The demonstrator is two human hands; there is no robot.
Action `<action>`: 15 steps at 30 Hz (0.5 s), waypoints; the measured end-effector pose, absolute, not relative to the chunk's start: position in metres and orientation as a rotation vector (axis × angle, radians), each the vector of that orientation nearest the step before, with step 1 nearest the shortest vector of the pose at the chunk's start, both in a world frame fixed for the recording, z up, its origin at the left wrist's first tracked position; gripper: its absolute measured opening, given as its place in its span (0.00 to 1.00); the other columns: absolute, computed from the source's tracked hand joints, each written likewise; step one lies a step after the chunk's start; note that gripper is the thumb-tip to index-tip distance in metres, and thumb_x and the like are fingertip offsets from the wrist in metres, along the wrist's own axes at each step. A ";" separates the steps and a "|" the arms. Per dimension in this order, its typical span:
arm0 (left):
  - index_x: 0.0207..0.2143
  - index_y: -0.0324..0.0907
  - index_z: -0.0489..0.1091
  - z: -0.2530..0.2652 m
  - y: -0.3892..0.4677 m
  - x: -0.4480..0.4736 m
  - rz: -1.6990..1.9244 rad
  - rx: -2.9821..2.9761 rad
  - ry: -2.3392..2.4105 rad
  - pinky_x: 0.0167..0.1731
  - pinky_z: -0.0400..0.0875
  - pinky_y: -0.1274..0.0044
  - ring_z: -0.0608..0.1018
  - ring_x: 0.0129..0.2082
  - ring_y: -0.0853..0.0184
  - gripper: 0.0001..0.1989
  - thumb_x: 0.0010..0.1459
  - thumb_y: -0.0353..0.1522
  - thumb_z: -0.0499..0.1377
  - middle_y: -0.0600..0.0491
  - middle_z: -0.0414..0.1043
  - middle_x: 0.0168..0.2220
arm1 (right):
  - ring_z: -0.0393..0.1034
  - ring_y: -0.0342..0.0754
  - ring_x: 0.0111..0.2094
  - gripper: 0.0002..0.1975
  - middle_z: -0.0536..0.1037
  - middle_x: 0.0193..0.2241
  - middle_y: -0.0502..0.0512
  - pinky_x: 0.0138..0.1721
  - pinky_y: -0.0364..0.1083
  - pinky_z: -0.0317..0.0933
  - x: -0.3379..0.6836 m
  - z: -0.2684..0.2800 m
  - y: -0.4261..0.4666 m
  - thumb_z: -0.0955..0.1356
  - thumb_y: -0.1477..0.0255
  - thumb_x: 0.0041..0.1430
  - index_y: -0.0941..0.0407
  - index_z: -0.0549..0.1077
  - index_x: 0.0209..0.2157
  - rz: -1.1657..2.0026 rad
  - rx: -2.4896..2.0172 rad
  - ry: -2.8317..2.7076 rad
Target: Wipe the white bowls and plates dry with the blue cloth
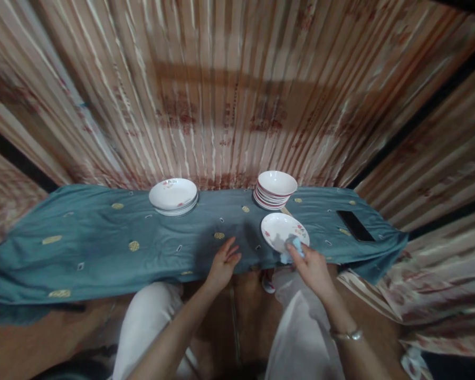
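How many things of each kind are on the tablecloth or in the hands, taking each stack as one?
Plate stack: 1
Bowl stack: 1
Loose plate: 1
Light-blue cloth, in the right hand: 1
Black phone, by its look: 1
Total: 5, leaving out a pale sliver by the bowls, too small to identify.

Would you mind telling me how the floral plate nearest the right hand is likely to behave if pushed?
The plate looks glossy, so it may slide fairly easily. Its shallow, wide shape suggests little tendency to tip. It appears ceramic, so it could chip against the stacked dishes.
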State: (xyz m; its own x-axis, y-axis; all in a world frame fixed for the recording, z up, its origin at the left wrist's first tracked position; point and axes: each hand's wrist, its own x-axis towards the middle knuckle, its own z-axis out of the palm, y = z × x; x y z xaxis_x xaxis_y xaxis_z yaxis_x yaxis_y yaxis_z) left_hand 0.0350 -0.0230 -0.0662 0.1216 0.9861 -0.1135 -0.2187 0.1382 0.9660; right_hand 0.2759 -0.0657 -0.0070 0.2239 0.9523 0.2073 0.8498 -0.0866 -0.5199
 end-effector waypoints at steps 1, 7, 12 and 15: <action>0.46 0.42 0.71 -0.063 -0.020 0.031 1.171 0.889 1.004 0.53 0.65 0.62 0.75 0.51 0.58 0.20 0.48 0.28 0.63 0.42 0.68 0.55 | 0.74 0.55 0.31 0.18 0.79 0.25 0.59 0.33 0.46 0.60 0.260 -0.006 -0.063 0.61 0.58 0.60 0.56 0.75 0.33 0.334 -1.886 -1.670; 0.40 0.40 0.70 -0.045 0.006 0.000 1.264 0.458 0.905 0.51 0.66 0.65 0.78 0.43 0.62 0.16 0.47 0.27 0.65 0.47 0.74 0.40 | 0.69 0.49 0.21 0.15 0.72 0.15 0.50 0.26 0.43 0.55 0.184 -0.012 -0.038 0.65 0.59 0.57 0.53 0.71 0.22 0.689 -1.676 -1.652; 0.42 0.42 0.66 -0.038 0.025 -0.032 1.403 0.316 0.937 0.48 0.69 0.70 0.78 0.40 0.67 0.16 0.50 0.22 0.61 0.51 0.71 0.40 | 0.69 0.45 0.20 0.14 0.74 0.18 0.48 0.26 0.41 0.55 0.140 -0.020 0.001 0.65 0.61 0.59 0.55 0.73 0.25 0.870 -1.498 -1.686; 0.47 0.46 0.62 -0.036 0.034 -0.048 1.498 0.243 0.980 0.45 0.70 0.72 0.78 0.38 0.70 0.20 0.52 0.22 0.58 0.54 0.70 0.38 | 0.68 0.43 0.20 0.12 0.75 0.20 0.48 0.25 0.40 0.56 0.109 -0.020 0.044 0.66 0.63 0.58 0.56 0.72 0.28 0.855 -1.497 -1.730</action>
